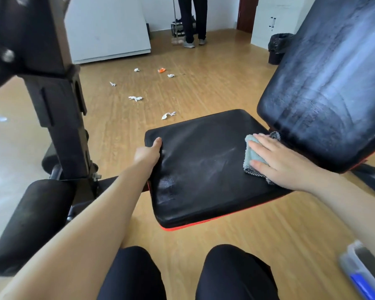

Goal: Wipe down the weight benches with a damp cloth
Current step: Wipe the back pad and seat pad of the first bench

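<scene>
The black seat pad [204, 165] of a weight bench with red trim lies in front of me, streaked with damp marks. Its black back pad [325, 79] rises tilted at the right. My right hand [284, 163] lies flat, fingers straight, on a light blue and grey cloth [252, 158] at the seat's right side, near the gap to the back pad. My left hand [148, 151] grips the seat's left edge, thumb on top and fingers hidden under the rim.
A black metal upright [59, 109] and a foam roller [30, 224] stand at left. Scraps of paper [135, 98] litter the wooden floor. A person's legs [193, 20] stand at the far wall; a black bin [277, 48] sits at right. A plastic box [362, 271] lies near right.
</scene>
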